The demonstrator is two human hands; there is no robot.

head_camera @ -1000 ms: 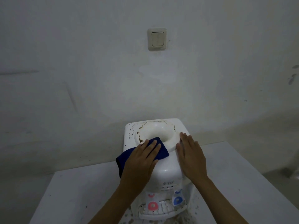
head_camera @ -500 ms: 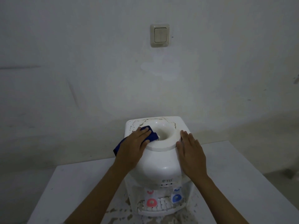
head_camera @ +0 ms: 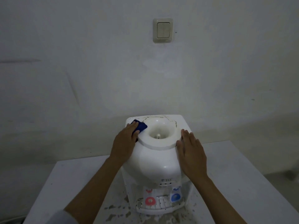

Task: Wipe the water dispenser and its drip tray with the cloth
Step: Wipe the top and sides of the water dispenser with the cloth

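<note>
A white tabletop water dispenser [head_camera: 155, 165] stands on a white table, its open bottle well on top with brown stains around the back rim. My left hand [head_camera: 124, 143] presses a dark blue cloth [head_camera: 140, 126] flat against the dispenser's top left corner, fingers straight over it. Flat on the dispenser's right shoulder lies my right hand [head_camera: 191, 152], fingers straight. The drip tray [head_camera: 160, 207] sits at the bottom front, below a red tap [head_camera: 150, 201] and a blue tap [head_camera: 175, 197].
The white table [head_camera: 242, 183] is speckled with dirt around the dispenser's base. A plain wall stands close behind, with a light switch [head_camera: 163, 30] above the dispenser. The table's edges fall away on the left and right.
My left hand has slid the blue cloth from the front of the top ring back along its left side to the rear left corner. My right hand has stayed on the right shoulder.
</note>
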